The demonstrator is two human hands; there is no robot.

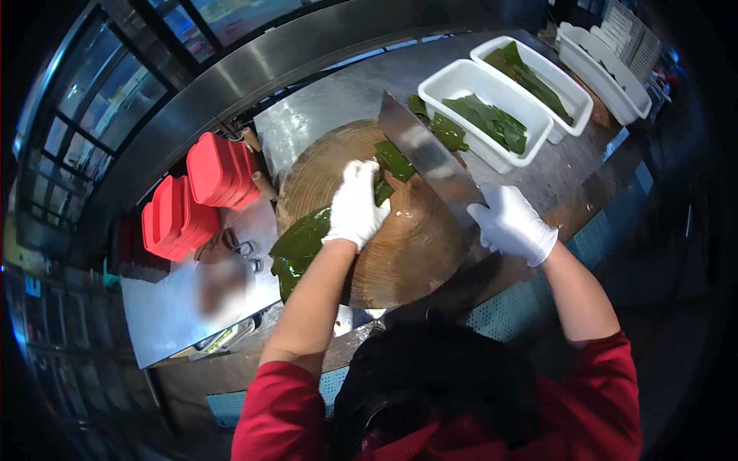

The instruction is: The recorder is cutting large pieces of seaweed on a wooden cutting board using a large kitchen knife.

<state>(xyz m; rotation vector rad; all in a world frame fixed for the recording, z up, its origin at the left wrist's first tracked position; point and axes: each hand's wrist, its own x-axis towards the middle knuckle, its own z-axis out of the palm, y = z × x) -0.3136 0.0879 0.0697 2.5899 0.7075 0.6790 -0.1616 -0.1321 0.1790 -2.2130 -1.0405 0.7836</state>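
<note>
My left hand (pixel 358 204), in a white glove, grips a folded sheet of dark green kelp-like leaf (pixel 305 245) on a round wooden chopping block (pixel 421 253). The sheet hangs over the block's left edge. In my gloved right hand (pixel 513 222) is a broad metal cleaver (pixel 429 155), its blade slanting over the block's right side. A cut green piece (pixel 395 160) lies between the blade and my left fingers. Further green pieces (pixel 448 131) sit beyond the blade, beside a white plastic tub. My palm hides the cleaver's handle.
Two white tubs (pixel 429 92) (pixel 582 109) with green pieces stand at the upper right, a long white container (pixel 605 80) behind them. Red plastic containers (pixel 213 173) are stacked at left, near scissors (pixel 248 249). A metal wall (pixel 242 75) bounds the far side.
</note>
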